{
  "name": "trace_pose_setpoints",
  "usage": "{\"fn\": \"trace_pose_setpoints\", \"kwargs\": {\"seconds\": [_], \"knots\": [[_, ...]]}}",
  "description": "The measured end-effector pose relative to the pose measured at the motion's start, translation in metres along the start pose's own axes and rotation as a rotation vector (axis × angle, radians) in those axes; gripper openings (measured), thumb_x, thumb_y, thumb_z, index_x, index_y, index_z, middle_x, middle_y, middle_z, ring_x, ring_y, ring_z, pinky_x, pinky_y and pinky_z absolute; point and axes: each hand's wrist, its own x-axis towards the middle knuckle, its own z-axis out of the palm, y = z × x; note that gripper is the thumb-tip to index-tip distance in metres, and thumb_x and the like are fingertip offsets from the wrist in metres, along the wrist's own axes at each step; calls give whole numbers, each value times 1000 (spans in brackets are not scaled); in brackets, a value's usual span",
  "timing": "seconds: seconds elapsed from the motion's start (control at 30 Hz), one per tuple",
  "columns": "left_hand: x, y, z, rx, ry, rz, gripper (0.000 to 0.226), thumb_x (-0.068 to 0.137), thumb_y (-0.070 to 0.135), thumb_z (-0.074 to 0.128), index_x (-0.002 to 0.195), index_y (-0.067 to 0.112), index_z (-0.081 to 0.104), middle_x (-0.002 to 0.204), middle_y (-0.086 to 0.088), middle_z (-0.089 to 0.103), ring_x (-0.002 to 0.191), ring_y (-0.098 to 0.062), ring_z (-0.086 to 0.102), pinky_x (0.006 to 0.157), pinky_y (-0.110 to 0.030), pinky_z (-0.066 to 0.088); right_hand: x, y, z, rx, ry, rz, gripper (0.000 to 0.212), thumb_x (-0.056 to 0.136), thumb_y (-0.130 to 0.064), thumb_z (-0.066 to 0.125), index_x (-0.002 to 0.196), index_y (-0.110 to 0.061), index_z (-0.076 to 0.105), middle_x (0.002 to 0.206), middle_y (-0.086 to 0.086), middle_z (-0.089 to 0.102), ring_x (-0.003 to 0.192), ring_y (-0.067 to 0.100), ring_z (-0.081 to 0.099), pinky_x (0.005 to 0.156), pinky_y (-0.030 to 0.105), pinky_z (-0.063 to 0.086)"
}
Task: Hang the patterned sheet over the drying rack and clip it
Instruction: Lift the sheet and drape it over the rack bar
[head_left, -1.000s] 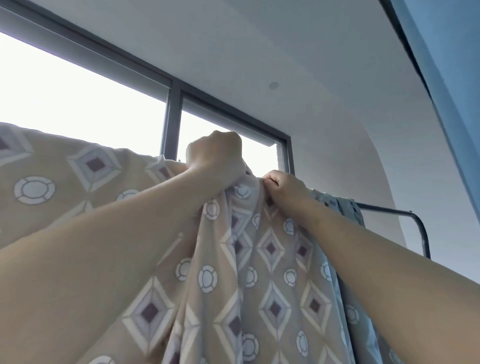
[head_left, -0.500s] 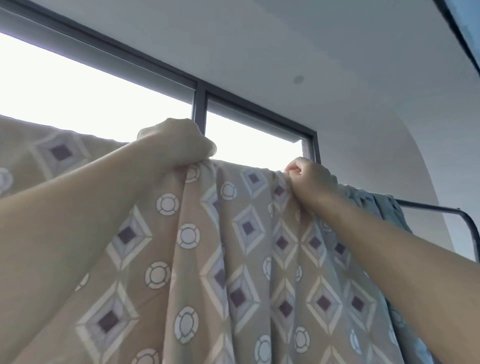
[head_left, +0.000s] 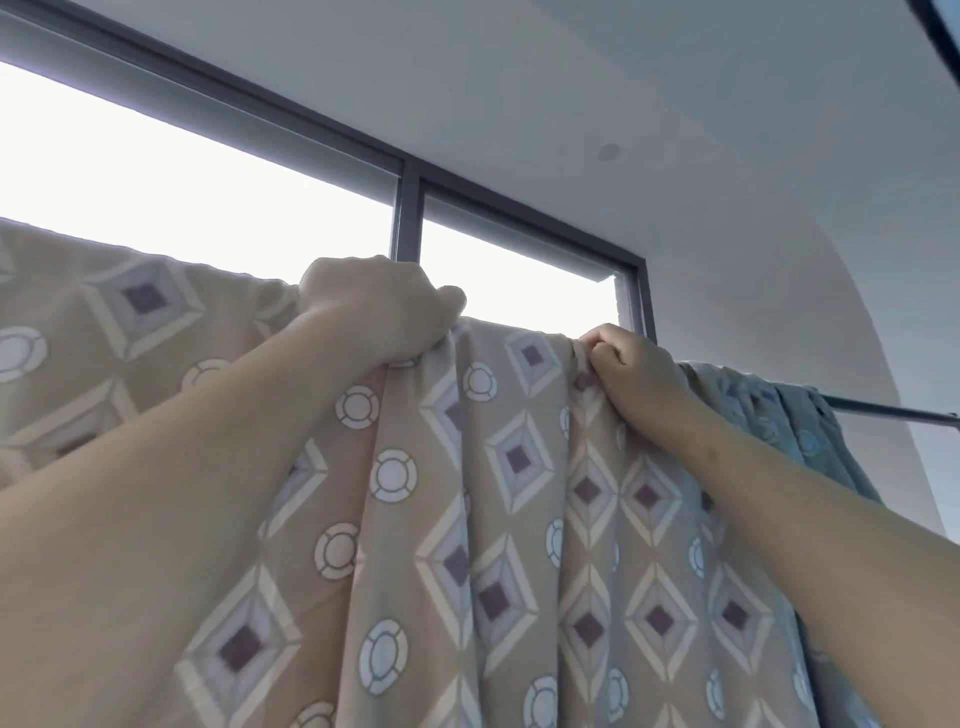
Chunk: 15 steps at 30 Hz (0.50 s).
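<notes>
Change: since a second ago, when they were almost touching, the two hands have been drawn apart along the top fold, and the cloth between them has been spread wider.
Left hand (head_left: 374, 306): curled into a fist, with a bunch of the patterned sheet (head_left: 519, 493) gripped at the top.
Right hand (head_left: 628, 374): fingers pinched on the fold, further along.
Sheet position: draped over the top of the drying rack, whose bare rail (head_left: 883, 411) is seen only at the right; long folds hang down towards the camera.
Risk: no clip is seen yet. If both grips were released with the drape uneven, the heavier side could drag the sheet off the smooth rail. Bunched pleats could also be clipped in.
Materials: thin, soft woven cloth, tan, printed with diamonds and ringed circles; a slim dark metal tube for the rail; bunched bluish fabric (head_left: 779, 415) beside the right hand, possibly the same sheet.
</notes>
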Motion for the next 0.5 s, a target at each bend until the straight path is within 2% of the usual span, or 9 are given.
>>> {"fn": "trace_pose_setpoints", "kwargs": {"seconds": [0.07, 0.2, 0.27, 0.33, 0.4, 0.5], "knots": [[-1, 4, 1, -26, 2, 11, 52, 93, 40, 19, 67, 10, 51, 68, -6, 53, 59, -19, 45, 52, -27, 25, 2, 10, -1, -29, 7, 20, 24, 95, -13, 32, 88, -13, 55, 87, 3, 60, 86, 21, 51, 74, 29, 33], [-2, 12, 1, -65, 17, 37, 53, 93, 39, 16, 63, 9, 47, 65, -6, 49, 57, -19, 42, 53, -26, 26, 8, 19, 0, -70, 58, 133, 33, 94, -22, 27, 63, -20, 37, 66, -5, 44, 76, 22, 42, 70, 30, 25], [-3, 10, 3, -60, 38, 30, 52, 93, 37, 17, 63, 9, 47, 64, -6, 48, 56, -19, 41, 53, -26, 25, 11, 11, 1, -80, 24, 153, 33, 91, -27, 26, 65, -15, 43, 70, 0, 47, 80, 25, 43, 71, 31, 25], [-3, 5, 5, -54, 60, 10, 51, 93, 37, 18, 64, 8, 48, 63, -6, 48, 56, -18, 41, 52, -26, 24, 13, -1, 7, -45, -62, 111, 37, 96, -24, 28, 74, -5, 50, 80, 7, 51, 85, 26, 45, 74, 34, 28], [-4, 1, 7, -56, 86, -7, 50, 93, 37, 19, 64, 9, 48, 63, -6, 48, 55, -18, 40, 52, -26, 25, 12, -9, 14, 59, -96, 57, 36, 99, -22, 32, 72, -5, 49, 79, 8, 52, 81, 23, 46, 76, 35, 31], [-8, 5, 19, -51, 181, -16, 44, 92, 31, 23, 67, 10, 51, 62, -4, 47, 56, -17, 41, 65, -31, 27, 10, -12, 17, 238, -89, 60, 35, 98, -17, 36, 81, 4, 58, 74, 8, 56, 75, 19, 50, 76, 34, 37]]}}
